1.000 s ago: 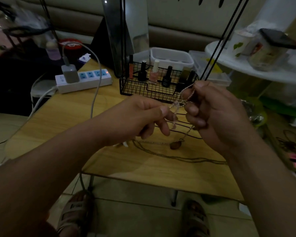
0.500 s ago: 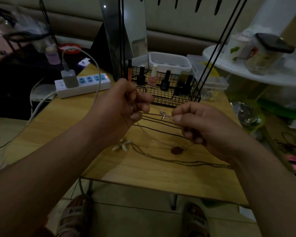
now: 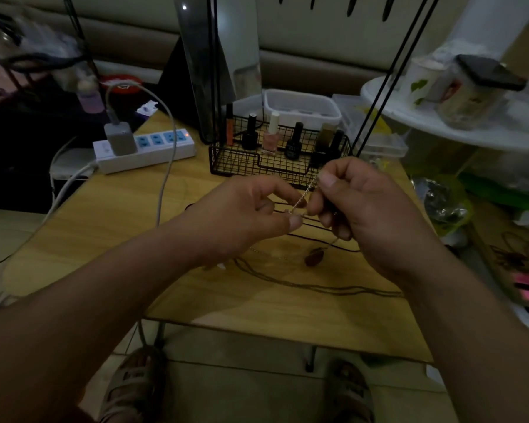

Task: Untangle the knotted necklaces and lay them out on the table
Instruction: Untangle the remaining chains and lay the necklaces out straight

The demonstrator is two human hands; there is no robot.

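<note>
Pinching a thin silver chain (image 3: 303, 195) at its upper end, the right hand (image 3: 367, 209) sits just before the wire basket (image 3: 257, 161), the chain slanting down to the left hand (image 3: 242, 221), which pinches its lower end above dark cords (image 3: 318, 288) on the worktop (image 3: 119, 239).

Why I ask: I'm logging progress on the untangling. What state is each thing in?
left hand: pinches the lower end of the silver chain.
right hand: pinches the chain's upper end.
silver chain: stretched between both hands, above the table.
dark cord necklaces: lying loose on the table.
brown pendant: lying on the table.
power strip: indicator lit, one charger plugged in.
nail polish bottles: upright, capped, in the wire basket.
</note>
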